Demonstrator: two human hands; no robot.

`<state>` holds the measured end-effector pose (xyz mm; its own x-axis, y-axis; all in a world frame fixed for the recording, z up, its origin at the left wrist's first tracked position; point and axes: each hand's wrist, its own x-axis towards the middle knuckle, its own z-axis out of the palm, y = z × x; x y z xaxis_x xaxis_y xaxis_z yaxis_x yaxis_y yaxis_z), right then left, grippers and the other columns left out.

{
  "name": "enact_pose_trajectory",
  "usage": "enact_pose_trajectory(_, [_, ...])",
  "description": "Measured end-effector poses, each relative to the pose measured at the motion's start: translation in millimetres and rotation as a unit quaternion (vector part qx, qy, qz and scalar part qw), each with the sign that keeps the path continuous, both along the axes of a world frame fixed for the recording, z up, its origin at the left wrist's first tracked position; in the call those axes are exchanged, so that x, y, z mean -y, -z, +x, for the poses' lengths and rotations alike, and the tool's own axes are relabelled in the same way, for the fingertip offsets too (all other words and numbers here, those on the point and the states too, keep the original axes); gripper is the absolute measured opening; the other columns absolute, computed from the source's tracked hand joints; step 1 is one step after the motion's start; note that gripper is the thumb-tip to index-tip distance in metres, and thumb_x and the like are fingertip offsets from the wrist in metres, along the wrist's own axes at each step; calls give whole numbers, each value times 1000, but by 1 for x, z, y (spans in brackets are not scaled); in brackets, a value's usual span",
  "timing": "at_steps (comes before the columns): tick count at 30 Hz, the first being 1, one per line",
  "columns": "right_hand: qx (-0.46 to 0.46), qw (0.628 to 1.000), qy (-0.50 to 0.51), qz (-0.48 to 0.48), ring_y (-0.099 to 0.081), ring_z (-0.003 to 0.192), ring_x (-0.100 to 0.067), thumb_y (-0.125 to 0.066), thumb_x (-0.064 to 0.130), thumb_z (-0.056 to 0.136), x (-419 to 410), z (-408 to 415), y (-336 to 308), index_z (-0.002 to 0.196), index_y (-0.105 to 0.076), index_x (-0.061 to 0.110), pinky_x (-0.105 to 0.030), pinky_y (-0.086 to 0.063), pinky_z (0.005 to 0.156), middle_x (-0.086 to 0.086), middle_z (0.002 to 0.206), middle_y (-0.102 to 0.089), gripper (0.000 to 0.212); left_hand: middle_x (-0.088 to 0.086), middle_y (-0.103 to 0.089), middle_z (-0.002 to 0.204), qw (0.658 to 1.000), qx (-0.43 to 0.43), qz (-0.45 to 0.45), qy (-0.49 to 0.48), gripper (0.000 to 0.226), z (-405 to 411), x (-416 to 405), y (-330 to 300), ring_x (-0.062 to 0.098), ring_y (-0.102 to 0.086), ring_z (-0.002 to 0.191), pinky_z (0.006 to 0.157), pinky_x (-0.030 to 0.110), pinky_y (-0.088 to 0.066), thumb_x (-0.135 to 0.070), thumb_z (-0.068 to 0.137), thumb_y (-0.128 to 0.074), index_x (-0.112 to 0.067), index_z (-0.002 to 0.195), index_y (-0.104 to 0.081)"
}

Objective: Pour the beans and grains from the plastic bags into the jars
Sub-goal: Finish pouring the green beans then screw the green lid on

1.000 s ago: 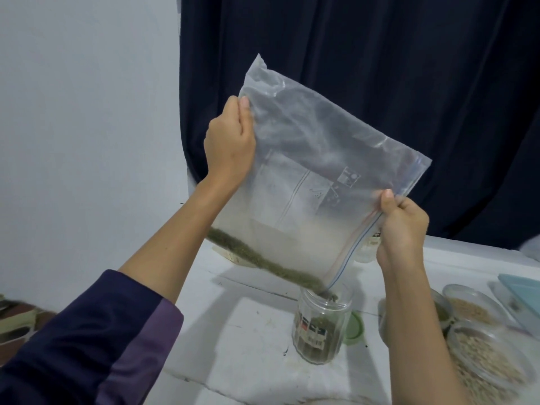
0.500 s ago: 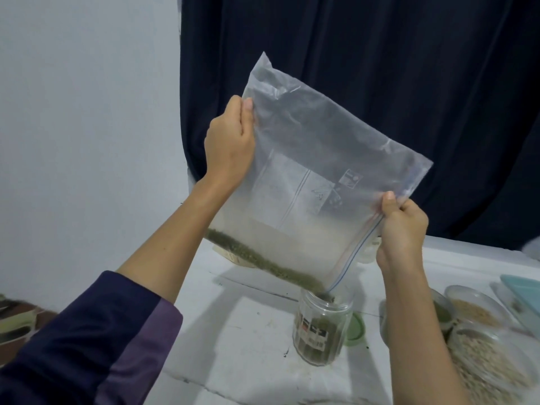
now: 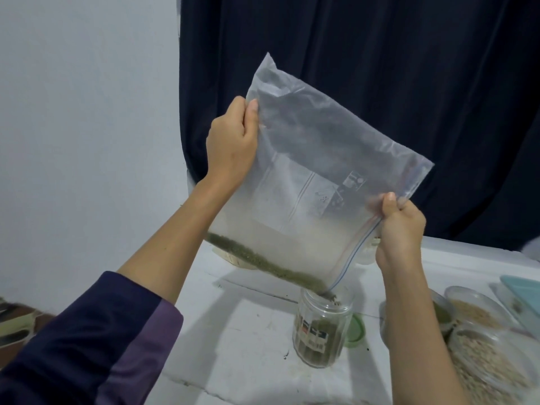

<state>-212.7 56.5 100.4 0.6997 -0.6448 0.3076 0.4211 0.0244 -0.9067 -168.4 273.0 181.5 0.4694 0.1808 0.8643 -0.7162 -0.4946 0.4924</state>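
Gripping a large clear zip-top plastic bag (image 3: 315, 176) above the white table (image 3: 248, 340), the person holds it tilted, its lowest corner aimed into the open mouth of a ribbed glass jar (image 3: 321, 331) standing at about 5 o'clock in the view. The left hand (image 3: 230, 144) sits at 11 o'clock of the bag, fingers and thumb curled and pinching the closed bottom edge of the bag near its top corner. The right hand (image 3: 400, 229) is at 3 o'clock of the bag, its fingers clenched on the zip edge just above the pouring corner. A line of small green beans (image 3: 263, 263) lies along the bag's lower edge, sloping down toward 5 o'clock and reaching the jar's rim. The jar already holds green beans in its lower part and carries a dark label. A green lid (image 3: 355, 331) lies flat on the table just beside the jar at its 3 o'clock. At 4 o'clock of the view, partly behind the right forearm, stand open jars of pale grains (image 3: 491, 363), one of them close to the bottom right corner. A dark curtain (image 3: 380, 68) hangs behind the table from 12 to 3 o'clock, with a pale wall (image 3: 87, 112) at 9 o'clock. A dark blue and purple sleeve (image 3: 96, 337) covers the left arm at 7 o'clock
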Motion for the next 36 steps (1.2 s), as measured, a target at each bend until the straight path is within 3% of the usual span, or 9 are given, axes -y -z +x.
enact_pose_trajectory(4, [1,1000,-4,15,-62,74,-5,-43,16,103,-1,2,0,85,-55,15,-26,-45,84,8,66,-67,21,-12,-30,56,1000,11,-3,6,39,-1,1,-2,4,-31,49,51,30,-26,-23,101,-38,-27,64,-26])
enact_pose_trajectory(8, [5,1000,-18,17,-60,56,6,-43,13,102,-3,3,0,91,-57,8,-22,-46,77,18,52,-64,18,-12,-29,55,1000,14,-5,8,40,-2,2,-3,5,-30,48,50,26,-24,-23,101,-38,-27,63,-25])
enact_pose_trajectory(13, [3,1000,-16,24,-61,68,-2,-45,15,102,-2,3,-1,88,-57,12,-25,-47,84,17,54,-65,18,-12,-27,55,1000,19,-2,11,41,-2,2,-4,5,-31,47,48,22,-22,-21,101,-38,-28,63,-24])
enact_pose_trajectory(17, [6,999,-31,19,-63,76,-6,-46,16,102,-1,1,-3,83,-57,14,-26,-46,88,15,57,-68,22,-12,-28,55,1000,13,-3,21,40,0,1,-4,5,-30,48,50,26,-23,-22,101,-38,-27,63,-25])
enact_pose_trajectory(36, [23,997,-58,49,-64,71,-4,-46,13,101,1,-4,-1,78,-54,15,-23,-47,84,12,58,-68,25,-12,-29,57,998,-3,25,57,40,0,4,-8,4,-28,50,52,25,-23,-22,101,-39,-24,63,-26])
